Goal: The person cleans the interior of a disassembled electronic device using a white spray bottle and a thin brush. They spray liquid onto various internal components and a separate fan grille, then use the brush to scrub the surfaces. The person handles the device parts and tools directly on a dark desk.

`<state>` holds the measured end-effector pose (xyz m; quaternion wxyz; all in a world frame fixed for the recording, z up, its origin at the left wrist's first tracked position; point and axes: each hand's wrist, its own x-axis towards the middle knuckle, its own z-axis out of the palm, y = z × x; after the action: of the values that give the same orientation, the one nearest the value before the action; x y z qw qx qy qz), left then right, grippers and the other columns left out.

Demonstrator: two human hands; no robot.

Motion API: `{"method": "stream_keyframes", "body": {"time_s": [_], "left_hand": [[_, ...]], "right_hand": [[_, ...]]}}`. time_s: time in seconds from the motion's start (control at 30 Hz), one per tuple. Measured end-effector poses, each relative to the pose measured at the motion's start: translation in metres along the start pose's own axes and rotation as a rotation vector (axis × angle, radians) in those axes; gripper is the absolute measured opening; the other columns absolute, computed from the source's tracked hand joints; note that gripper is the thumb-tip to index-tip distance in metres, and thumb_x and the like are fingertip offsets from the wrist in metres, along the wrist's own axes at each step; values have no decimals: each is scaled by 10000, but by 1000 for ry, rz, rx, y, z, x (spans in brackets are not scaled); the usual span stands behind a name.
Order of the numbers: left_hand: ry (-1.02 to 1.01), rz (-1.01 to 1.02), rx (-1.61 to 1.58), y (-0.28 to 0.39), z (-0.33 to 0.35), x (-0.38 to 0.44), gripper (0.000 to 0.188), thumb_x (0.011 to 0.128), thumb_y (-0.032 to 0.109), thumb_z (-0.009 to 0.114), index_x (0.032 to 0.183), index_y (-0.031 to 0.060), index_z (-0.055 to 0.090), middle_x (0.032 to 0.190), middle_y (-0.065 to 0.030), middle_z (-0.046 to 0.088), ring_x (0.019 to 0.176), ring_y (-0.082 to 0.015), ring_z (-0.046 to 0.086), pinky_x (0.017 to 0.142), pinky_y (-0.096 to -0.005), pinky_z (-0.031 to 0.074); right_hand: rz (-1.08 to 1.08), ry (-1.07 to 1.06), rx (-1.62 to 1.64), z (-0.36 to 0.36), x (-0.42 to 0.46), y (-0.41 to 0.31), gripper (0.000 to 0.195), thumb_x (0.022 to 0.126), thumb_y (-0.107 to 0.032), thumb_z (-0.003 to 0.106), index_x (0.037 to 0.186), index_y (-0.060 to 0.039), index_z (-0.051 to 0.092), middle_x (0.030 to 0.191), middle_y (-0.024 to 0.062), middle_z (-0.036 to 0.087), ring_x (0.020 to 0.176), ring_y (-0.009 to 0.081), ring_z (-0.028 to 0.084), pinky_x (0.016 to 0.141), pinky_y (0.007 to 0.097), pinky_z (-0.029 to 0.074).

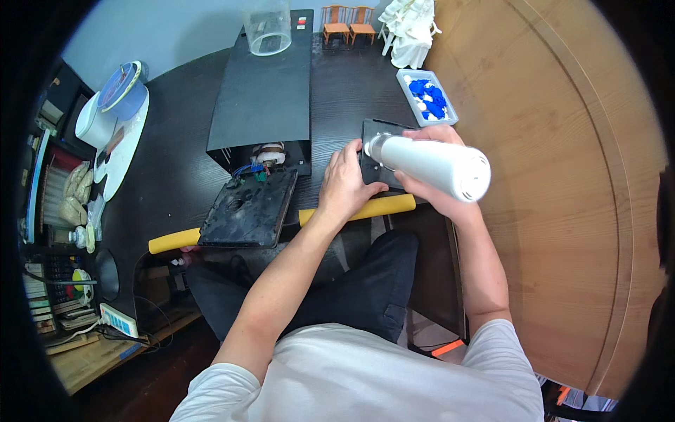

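Note:
A white cylindrical handheld vacuum cleaner (430, 161) with a clear nozzle is in the grip of my right hand (445, 203). Its nozzle end is over a flat black panel (375, 175) on the dark desk, at or just above the surface. My left hand (338, 182) holds the panel's left side, thumb along the near edge. Left of that hand, a black metal housing (263, 100) lies with its near end uncovered, showing coloured wires and a wrapped part (271, 154) inside. A dusty black plate (248, 211) lies before this opening and overhangs the desk edge.
Yellow foam padding (387, 207) lines the desk's front edge. A clear cup (268, 37) stands on the housing. Beyond my right hand sits a tray (453, 117) of blue and white pieces. A wooden panel (548, 184) bounds the right side; a blue bucket (126, 100) stands left.

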<state>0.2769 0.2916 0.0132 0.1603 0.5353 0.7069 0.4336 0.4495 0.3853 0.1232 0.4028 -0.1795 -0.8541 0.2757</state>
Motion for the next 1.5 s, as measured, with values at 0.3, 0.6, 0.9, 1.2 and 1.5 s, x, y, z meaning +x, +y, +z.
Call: {"method": "stream_keyframes", "body": {"time_s": [0.3, 0.6, 0.9, 1.2, 1.5], "left_hand": [[38, 96, 48, -8, 2, -2, 807, 723, 317, 1003, 1377, 22, 632, 1401, -167, 666, 1301, -383, 618, 1131, -486, 506], [92, 133, 32, -19, 1, -9, 734, 742, 316, 995, 1319, -4, 673, 1441, -212, 672, 1314, -408, 621, 1129, -480, 521], [89, -162, 232, -2, -11, 8, 440, 1067, 296, 677, 1337, -47, 619, 1239, -298, 681, 1098, -476, 736, 918, -534, 614], [42, -98, 381, -19, 2, 19, 251, 1062, 224, 577, 1167, 3, 630, 868, -251, 781, 799, -470, 779, 751, -577, 630], [138, -40, 377, -28, 12, 17, 212, 1043, 226, 602, 1096, 21, 585, 795, -220, 765, 726, -470, 762, 692, -576, 619]], "right_hand": [[167, 45, 130, -17, 36, 6, 620, 746, -24, 965, 1260, -36, 619, 1199, 99, 711, 1169, 225, 728, 1038, 403, 604], [290, -11, 207, -36, 40, 1, 576, 697, -26, 941, 1208, -51, 675, 1126, 79, 738, 1090, 207, 723, 973, 401, 604], [161, -90, 555, -5, 90, 49, 636, 701, 81, 845, 1289, -50, 643, 1235, 124, 773, 1235, 275, 726, 1043, 455, 622], [199, -180, 409, -30, 72, 47, 637, 642, 7, 861, 1241, -98, 672, 1180, 84, 778, 1177, 257, 754, 1051, 475, 620], [139, -92, 410, -13, 79, 42, 633, 671, 45, 858, 1262, -45, 649, 1167, 110, 771, 1194, 253, 730, 991, 436, 620]]}}
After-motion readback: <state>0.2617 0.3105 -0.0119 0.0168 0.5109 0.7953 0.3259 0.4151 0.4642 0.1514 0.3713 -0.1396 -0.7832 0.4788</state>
